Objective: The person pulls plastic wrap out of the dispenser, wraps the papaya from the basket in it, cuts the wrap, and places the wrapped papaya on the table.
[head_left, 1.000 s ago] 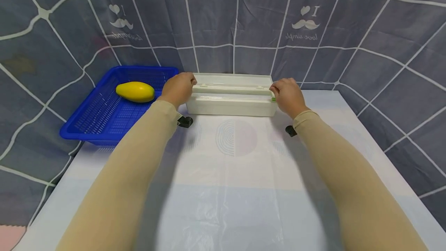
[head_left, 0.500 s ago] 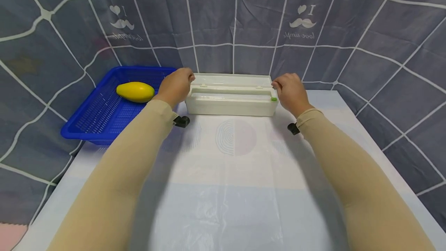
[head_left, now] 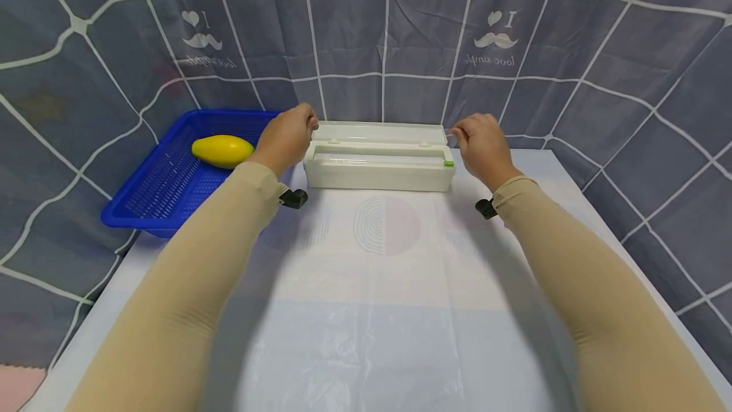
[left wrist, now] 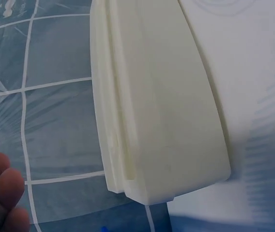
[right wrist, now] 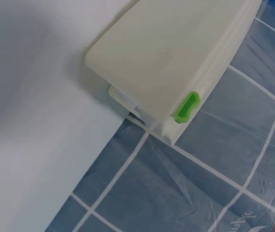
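A white cling film dispenser [head_left: 380, 177] stands at the table's far edge with its lid [head_left: 380, 132] raised behind a long slot. At its right end is a green slider [right wrist: 187, 107]. Clear cling film [right wrist: 174, 176] shows as faint creases over the curtain in both wrist views. Above the dispenser's left end, my left hand [head_left: 284, 140] pinches one side of the film, its curled fingers [left wrist: 9, 188] showing in the left wrist view. Off the right end, my right hand [head_left: 483, 151] pinches the other side; only its fingertips edge into the right wrist view.
A blue plastic basket [head_left: 131, 215] stands left of the dispenser, holding a yellow papaya-like fruit [head_left: 222, 151]. Grey curtain with white grid lines [head_left: 349, 37] hangs behind and on both sides. A pale printed cloth [head_left: 383, 348] covers the table.
Both hands have risen and moved outward from the slot toward the curtain, drawing film out. The dispenser and the fruit stay in place.
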`<action>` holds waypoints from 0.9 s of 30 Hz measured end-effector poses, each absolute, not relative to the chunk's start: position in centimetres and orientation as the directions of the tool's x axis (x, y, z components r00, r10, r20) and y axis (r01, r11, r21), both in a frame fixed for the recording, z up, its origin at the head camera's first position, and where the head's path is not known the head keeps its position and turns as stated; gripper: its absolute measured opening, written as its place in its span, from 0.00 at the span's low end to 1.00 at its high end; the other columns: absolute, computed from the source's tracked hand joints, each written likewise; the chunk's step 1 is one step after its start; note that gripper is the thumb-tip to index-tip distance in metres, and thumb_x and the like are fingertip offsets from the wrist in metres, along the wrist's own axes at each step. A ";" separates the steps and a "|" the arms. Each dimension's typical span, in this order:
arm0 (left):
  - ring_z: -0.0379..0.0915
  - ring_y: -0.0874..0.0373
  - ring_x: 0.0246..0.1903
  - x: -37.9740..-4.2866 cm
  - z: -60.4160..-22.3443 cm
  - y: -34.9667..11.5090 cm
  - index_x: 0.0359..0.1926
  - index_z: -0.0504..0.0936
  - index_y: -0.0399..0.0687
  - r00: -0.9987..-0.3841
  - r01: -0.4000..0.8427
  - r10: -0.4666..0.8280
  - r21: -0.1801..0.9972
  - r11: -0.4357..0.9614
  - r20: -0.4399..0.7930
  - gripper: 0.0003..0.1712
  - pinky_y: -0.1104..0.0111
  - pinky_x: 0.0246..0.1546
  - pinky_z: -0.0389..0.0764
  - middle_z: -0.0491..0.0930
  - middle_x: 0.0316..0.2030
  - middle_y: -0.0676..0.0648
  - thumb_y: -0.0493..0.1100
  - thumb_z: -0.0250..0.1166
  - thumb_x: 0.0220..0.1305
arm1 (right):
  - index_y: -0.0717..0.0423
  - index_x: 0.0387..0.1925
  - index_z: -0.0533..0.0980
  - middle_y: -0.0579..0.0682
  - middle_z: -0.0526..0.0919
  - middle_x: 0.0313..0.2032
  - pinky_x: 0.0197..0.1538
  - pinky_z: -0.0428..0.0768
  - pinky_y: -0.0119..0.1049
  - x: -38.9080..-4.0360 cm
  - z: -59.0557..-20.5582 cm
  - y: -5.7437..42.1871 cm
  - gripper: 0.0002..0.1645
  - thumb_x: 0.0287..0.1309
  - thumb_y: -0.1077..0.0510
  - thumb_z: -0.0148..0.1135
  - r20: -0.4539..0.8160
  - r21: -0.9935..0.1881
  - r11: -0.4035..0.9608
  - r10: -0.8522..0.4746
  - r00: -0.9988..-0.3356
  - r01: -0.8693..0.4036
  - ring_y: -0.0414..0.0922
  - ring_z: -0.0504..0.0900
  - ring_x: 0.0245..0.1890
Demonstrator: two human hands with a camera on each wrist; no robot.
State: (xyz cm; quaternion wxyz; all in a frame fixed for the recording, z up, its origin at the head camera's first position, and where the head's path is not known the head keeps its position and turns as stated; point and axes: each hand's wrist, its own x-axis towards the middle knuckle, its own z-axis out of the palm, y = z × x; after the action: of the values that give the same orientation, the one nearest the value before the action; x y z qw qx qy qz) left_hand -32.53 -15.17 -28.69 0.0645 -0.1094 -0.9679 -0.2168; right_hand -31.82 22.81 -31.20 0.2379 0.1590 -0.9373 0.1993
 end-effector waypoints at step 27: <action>0.78 0.48 0.48 -30.5 -26.1 -16.6 0.56 0.79 0.45 -0.961 0.276 0.235 0.498 0.822 0.145 0.15 0.55 0.60 0.81 0.82 0.50 0.43 0.49 0.63 0.78 | 0.69 0.45 0.83 0.66 0.84 0.42 0.57 0.76 0.58 -30.4 -29.3 22.8 0.16 0.78 0.59 0.56 0.602 -0.312 0.843 -0.182 -0.777 -0.439 0.63 0.80 0.48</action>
State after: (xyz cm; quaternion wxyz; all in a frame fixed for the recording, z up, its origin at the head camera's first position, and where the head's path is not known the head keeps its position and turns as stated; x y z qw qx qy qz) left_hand -30.54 -16.56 -26.09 0.0384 -0.1338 -0.9537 -0.2665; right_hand -30.35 22.80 -29.28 0.2874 0.1695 -0.9158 0.2235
